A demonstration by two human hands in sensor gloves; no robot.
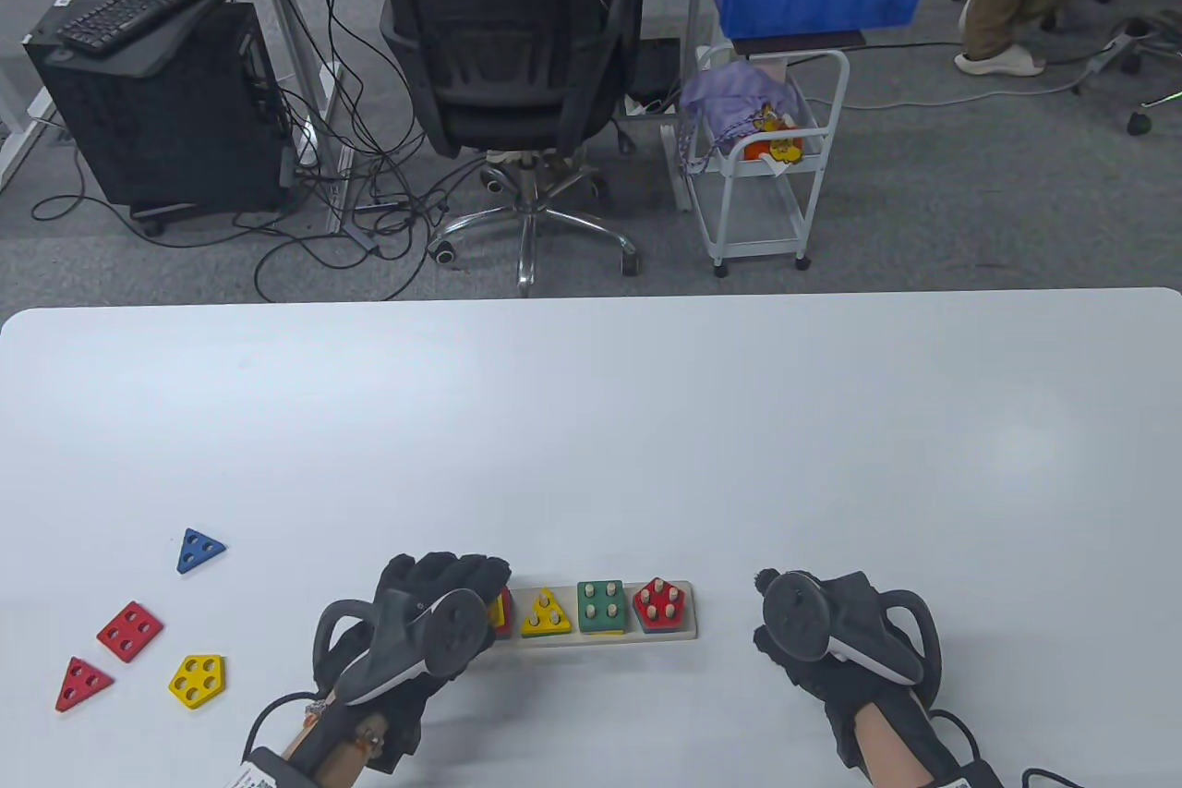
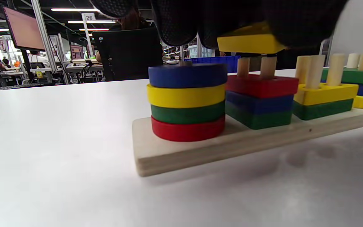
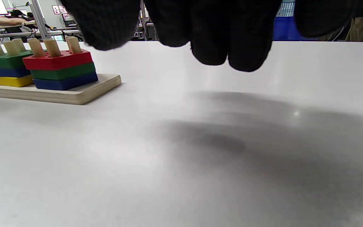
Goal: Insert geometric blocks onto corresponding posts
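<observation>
the table view looks down from above the near edge of the surface [image 1: 591, 418]. both wrist views sit low, close to the surface, looking across it level. all three share the wooden peg board [image 1: 600, 637] [image 2: 232, 145] [image 3: 58, 94].

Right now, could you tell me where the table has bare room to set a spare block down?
The widest bare patch is the far half of the table, beyond the peg board. Another lies between the board and the right hand. It is crowded at near left, where four loose blocks lie around the red square, and at the board's left end under the left hand.
</observation>
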